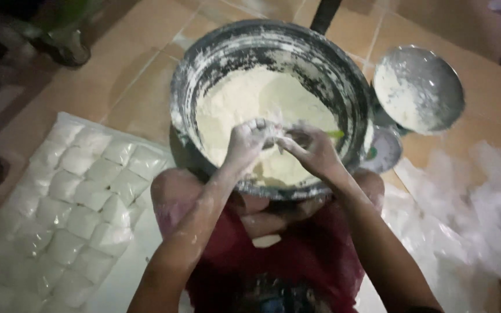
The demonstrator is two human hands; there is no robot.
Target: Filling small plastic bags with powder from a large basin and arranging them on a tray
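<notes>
A large metal basin [210, 52], dusted white, stands on the floor between my knees and is about half full of flour [244, 95]. Both hands meet above the flour and are coated in it. My left hand [249, 140] is closed around what looks like a small clear plastic bag [272, 132], blurred and partly hidden by my fingers. My right hand [315, 149] touches the bag's mouth with its fingertips. It is closed on a scoop whose green end [336, 134] sticks out behind it.
Rows of small filled flour bags [82, 191] lie on a white sheet at the left. A heap of empty clear bags [471, 214] lies at the right. A floured metal bowl [418, 87] and a round lid [387, 150] sit beside the basin. A dark pole [325, 14] rises behind it.
</notes>
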